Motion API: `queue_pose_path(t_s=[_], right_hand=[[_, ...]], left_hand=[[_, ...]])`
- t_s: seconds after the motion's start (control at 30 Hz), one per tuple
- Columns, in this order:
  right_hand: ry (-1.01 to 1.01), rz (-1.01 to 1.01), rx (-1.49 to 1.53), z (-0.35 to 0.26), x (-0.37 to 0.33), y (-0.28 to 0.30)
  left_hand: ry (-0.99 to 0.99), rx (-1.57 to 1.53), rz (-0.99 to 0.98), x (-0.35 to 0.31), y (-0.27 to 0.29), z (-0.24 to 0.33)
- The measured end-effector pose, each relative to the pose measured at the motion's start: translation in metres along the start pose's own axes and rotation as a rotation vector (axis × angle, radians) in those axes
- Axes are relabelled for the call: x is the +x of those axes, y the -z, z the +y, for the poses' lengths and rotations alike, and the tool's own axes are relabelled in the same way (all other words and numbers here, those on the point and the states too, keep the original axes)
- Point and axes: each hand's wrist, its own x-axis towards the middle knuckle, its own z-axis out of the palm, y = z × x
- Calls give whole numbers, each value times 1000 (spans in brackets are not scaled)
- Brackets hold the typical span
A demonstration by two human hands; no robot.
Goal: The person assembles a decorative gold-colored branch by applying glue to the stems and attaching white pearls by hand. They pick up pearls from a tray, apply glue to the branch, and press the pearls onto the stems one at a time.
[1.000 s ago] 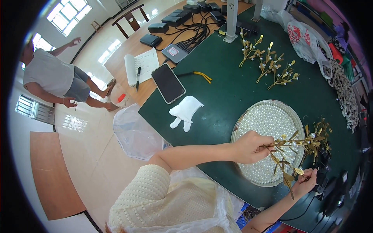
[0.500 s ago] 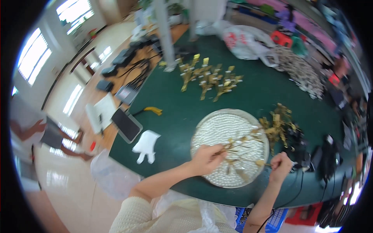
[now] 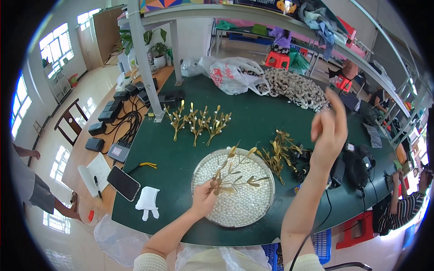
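My left hand (image 3: 204, 198) is closed on the stems of a gold leaf branch (image 3: 233, 177), whose leafy twigs spread out to the right. Beneath it lies a round tray (image 3: 195, 169) filled with pearly clear beads (image 3: 239, 207). My right hand (image 3: 329, 128) is raised over the right side of the table, a little blurred. One finger stretches up while others bend, and I see nothing in them. Below and left of that hand rests a pile of gold leaf branches (image 3: 280, 156). Several gold branches with white beads (image 3: 196, 124) lie in a row beyond the tray.
Left of the tray are a white glove-like cloth (image 3: 147, 202), a phone (image 3: 123, 183) and a yellow-handled tool (image 3: 147, 165). Black devices with cables (image 3: 357, 169) lie at right. A metal post (image 3: 145, 63), plastic bag (image 3: 237, 74) and grey heap (image 3: 296, 88) stand farther back.
My right hand has risen from beside the tray, away from me, and its fingers have loosened. My left hand still holds the gold branch. The whole view has tilted up and shifted.
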Motion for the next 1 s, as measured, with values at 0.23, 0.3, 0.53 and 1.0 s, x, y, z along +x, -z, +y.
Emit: queue_pose_path(t_s=[0.23, 0.3, 0.53, 1.0], right_hand=[[318, -297, -460, -40, 141, -100], [483, -265, -651, -29, 159, -109], [327, -308, -462, -7, 44, -43], [-12, -314, -556, 69, -102, 41]], left_hand=[[162, -71, 18, 8, -2, 8], [165, -89, 48, 9, 1, 5], [28, -61, 13, 4, 0, -1], [35, -164, -27, 1, -5, 1]])
